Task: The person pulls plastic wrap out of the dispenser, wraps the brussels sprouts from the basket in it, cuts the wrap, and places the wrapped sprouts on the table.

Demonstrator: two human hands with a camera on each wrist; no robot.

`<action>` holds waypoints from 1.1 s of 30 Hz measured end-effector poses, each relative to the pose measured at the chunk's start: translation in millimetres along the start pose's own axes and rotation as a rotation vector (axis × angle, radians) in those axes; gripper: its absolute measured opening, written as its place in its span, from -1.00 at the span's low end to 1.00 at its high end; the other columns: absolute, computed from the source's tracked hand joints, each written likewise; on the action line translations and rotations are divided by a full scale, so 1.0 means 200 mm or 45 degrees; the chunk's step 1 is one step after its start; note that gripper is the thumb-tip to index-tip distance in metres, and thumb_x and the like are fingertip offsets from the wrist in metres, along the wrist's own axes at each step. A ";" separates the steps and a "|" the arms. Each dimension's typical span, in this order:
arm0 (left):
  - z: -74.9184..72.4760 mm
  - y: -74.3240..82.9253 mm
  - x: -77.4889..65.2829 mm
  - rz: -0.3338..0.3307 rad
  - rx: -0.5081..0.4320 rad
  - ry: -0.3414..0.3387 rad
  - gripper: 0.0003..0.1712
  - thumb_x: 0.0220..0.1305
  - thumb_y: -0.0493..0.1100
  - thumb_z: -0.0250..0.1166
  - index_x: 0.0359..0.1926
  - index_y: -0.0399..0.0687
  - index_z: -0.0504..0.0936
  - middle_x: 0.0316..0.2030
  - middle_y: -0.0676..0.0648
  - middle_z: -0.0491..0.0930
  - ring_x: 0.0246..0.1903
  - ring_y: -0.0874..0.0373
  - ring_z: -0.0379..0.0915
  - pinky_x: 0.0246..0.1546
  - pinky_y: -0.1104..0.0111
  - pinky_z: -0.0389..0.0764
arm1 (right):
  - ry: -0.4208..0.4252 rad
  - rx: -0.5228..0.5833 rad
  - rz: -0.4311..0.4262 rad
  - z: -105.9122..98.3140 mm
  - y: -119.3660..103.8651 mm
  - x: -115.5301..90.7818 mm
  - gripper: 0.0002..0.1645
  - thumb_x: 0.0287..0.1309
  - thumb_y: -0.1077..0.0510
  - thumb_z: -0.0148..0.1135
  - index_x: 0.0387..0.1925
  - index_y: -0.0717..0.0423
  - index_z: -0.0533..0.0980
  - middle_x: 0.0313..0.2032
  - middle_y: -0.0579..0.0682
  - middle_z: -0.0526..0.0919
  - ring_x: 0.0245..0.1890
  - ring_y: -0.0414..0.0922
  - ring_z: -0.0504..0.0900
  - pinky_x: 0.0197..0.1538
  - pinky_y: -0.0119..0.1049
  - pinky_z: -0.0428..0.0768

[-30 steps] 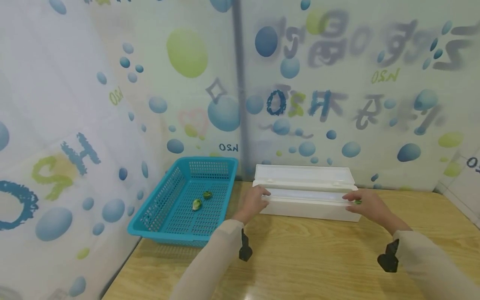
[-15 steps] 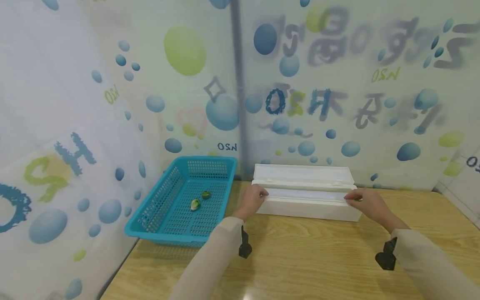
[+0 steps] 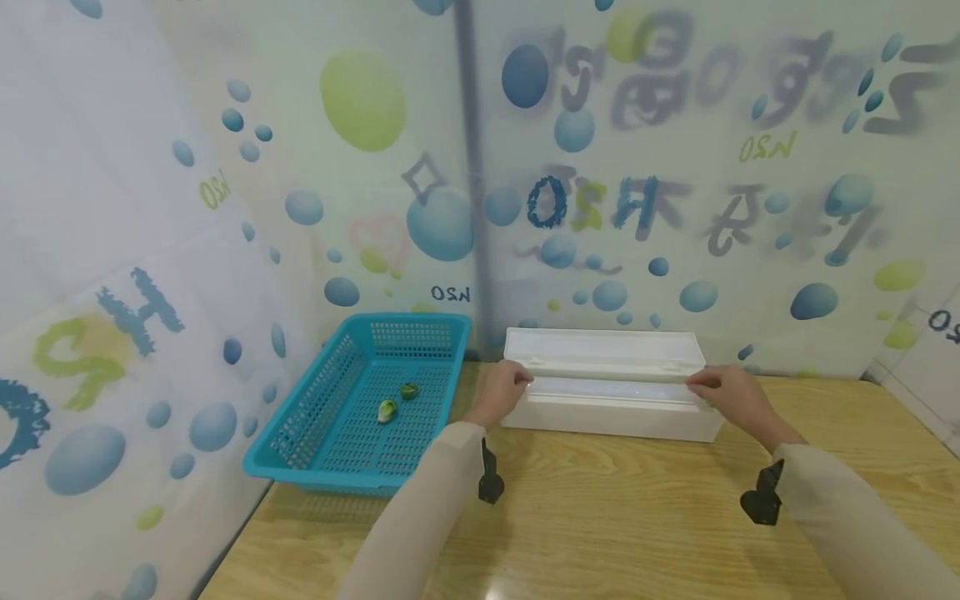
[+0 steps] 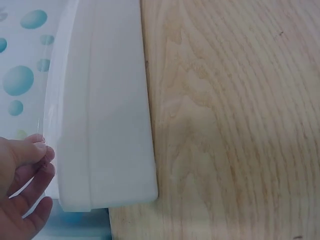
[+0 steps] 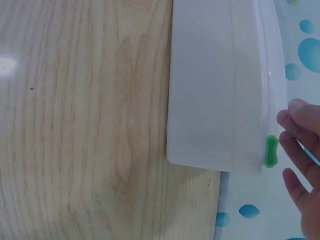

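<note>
A long white cling film dispenser (image 3: 615, 418) stands on the table with its lid (image 3: 603, 343) raised at the back. Clear cling film (image 3: 607, 388) shows along its open top. My left hand (image 3: 498, 393) pinches the film between thumb and fingertips at the left end; wrinkled film shows at those fingertips in the left wrist view. At the opposite end, my right hand (image 3: 738, 402) has thumb and forefinger together on the film's edge. A green slider (image 5: 271, 151) sits on the dispenser's edge beside the right fingers, hidden behind them in the head view.
A turquoise plastic basket (image 3: 322, 478) stands left of the dispenser, near my left forearm. Inside it lie two small vegetables, a green-and-white one (image 3: 386, 411) and a green one (image 3: 408, 391). A wall covering with printed bubbles (image 3: 441, 225) rises behind the wooden table (image 3: 600, 517).
Both hands' fingertips have closed from a looser spread into a pinch, and the hands have risen slightly. The head view has shifted a little, so things appear farther left.
</note>
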State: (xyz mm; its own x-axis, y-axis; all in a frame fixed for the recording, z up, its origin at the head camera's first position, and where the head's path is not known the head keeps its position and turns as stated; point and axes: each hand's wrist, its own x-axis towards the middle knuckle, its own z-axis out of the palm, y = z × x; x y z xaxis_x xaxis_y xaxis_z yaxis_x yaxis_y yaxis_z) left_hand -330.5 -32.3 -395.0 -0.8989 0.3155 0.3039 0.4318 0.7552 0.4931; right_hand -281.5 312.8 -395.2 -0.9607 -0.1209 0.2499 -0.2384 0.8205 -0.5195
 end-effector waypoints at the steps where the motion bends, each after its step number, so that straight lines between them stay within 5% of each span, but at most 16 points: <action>1: 0.00 0.00 0.01 -0.001 -0.005 0.007 -0.88 0.16 -0.36 0.23 -0.33 -0.18 0.70 -0.33 -0.06 0.66 -0.30 0.12 0.56 -0.29 0.37 0.54 | 0.000 0.004 0.010 0.00 0.00 0.01 -0.77 0.13 0.27 0.18 -0.24 0.40 0.58 -0.29 0.25 0.62 -0.25 0.17 0.56 -0.22 0.01 0.54; 11: -0.05 0.02 0.06 0.051 -0.041 0.029 -0.90 0.13 -0.40 0.24 -0.38 -0.24 0.69 -0.36 -0.10 0.65 -0.29 0.06 0.56 -0.25 0.34 0.54 | 0.001 0.021 0.062 -0.04 -0.01 0.05 -0.73 0.17 0.24 0.15 -0.19 0.40 0.56 -0.22 0.31 0.60 -0.18 0.23 0.53 -0.15 0.07 0.51; 33: -0.10 0.04 0.15 -0.057 -0.055 -0.077 -0.85 0.20 -0.39 0.18 -0.31 -0.19 0.67 -0.28 -0.08 0.63 -0.23 0.08 0.52 -0.20 0.35 0.52 | 0.061 -0.011 0.063 -0.09 -0.06 0.10 -0.73 0.17 0.25 0.17 -0.19 0.43 0.56 -0.21 0.34 0.60 -0.17 0.27 0.52 -0.12 0.11 0.47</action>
State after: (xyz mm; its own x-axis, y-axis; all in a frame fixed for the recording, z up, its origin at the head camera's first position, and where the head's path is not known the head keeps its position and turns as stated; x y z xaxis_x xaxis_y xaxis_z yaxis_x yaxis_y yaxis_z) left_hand -351.5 -27.4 -366.0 -0.9197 0.3171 0.2315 0.3927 0.7444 0.5401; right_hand -295.6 310.1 -369.0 -0.9633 -0.0534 0.2630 -0.1894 0.8295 -0.5254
